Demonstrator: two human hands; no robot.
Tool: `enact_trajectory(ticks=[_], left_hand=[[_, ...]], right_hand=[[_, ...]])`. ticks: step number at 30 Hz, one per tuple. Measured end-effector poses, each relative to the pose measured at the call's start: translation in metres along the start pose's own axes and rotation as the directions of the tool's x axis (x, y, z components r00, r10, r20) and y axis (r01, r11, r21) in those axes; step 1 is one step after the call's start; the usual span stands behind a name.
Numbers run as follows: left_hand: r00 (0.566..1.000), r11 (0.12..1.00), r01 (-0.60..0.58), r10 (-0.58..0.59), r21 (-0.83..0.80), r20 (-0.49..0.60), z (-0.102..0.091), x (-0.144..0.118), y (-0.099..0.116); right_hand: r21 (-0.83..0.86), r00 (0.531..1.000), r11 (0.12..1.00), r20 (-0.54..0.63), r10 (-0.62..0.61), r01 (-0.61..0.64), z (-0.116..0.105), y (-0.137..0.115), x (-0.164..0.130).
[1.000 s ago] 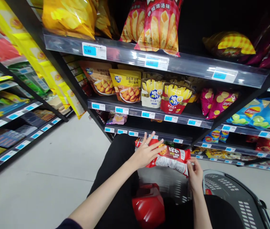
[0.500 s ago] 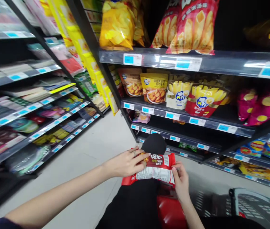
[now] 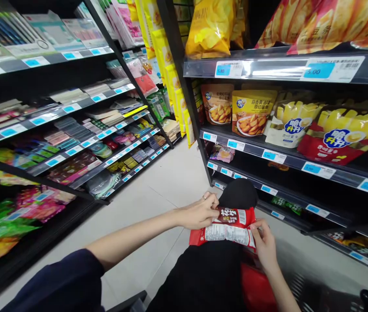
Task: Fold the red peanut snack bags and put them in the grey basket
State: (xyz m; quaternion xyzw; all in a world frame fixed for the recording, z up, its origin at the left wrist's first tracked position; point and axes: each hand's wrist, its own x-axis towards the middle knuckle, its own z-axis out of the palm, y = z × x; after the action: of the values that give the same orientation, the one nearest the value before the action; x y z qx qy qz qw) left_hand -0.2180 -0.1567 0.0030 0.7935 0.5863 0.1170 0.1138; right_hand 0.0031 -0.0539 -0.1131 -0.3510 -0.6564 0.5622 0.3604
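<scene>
Red snack packet point(image 3: 226, 225), white printed back up, lying flat across dark-trousered lap

Red snack packet point(image 3: 226, 225): lying across a black-trousered knee point(image 3: 236, 195), left hand point(image 3: 200, 212) gripping its left end, right hand point(image 3: 263, 242) pinching its right edge; snack shelves point(image 3: 288, 160) standing behind.

You hold the snack packet point(image 3: 226, 225) between your 2 hands, over your knee point(image 3: 237, 195): your left hand point(image 3: 200, 212) on its left end, your right hand point(image 3: 263, 242) at its right end. The snack shelves point(image 3: 284, 158) rise ahead and to your right; another shelf rack point(image 3: 73, 108) stands left, across the aisle floor point(image 3: 161, 186)
</scene>
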Motion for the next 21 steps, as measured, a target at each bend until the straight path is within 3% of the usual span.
enact_trajectory(ticks=[3, 5, 10, 13, 18, 21], left_hand=[[0.999, 0.999, 0.034, -0.034, -0.023, 0.030, 0.001, 0.003, 0.000], [1.000, 0.999, 0.009, -0.010, 0.045, 0.016, 0.002, 0.005, 0.004], [0.976, 0.935, -0.205, 0.218, 0.288, -0.013, 0.003, 0.017, 0.022], [0.970, 0.913, -0.230, 0.243, 0.337, 0.005, 0.004, 0.024, 0.030], [0.986, 0.940, -0.163, 0.162, 0.300, 0.030, 0.003, 0.029, 0.030], [0.984, 0.964, -0.180, 0.178, 0.195, 0.024, 0.001, 0.032, 0.027]], right_hand=[[0.012, 0.998, 0.999, 0.044, 0.036, -0.037, 0.000, 0.000, 0.000], [-0.011, 0.999, 1.000, 0.051, 0.015, -0.015, -0.001, 0.000, 0.000], [-0.101, 0.993, 0.990, 0.067, -0.096, 0.102, 0.000, -0.009, -0.003], [-0.158, 0.984, 0.973, 0.087, -0.157, 0.169, 0.000, -0.017, -0.005], [-0.217, 0.975, 0.950, 0.075, -0.211, 0.223, -0.002, -0.024, -0.009], [-0.192, 0.979, 0.961, 0.080, -0.187, 0.199, -0.002, -0.022, -0.010]])
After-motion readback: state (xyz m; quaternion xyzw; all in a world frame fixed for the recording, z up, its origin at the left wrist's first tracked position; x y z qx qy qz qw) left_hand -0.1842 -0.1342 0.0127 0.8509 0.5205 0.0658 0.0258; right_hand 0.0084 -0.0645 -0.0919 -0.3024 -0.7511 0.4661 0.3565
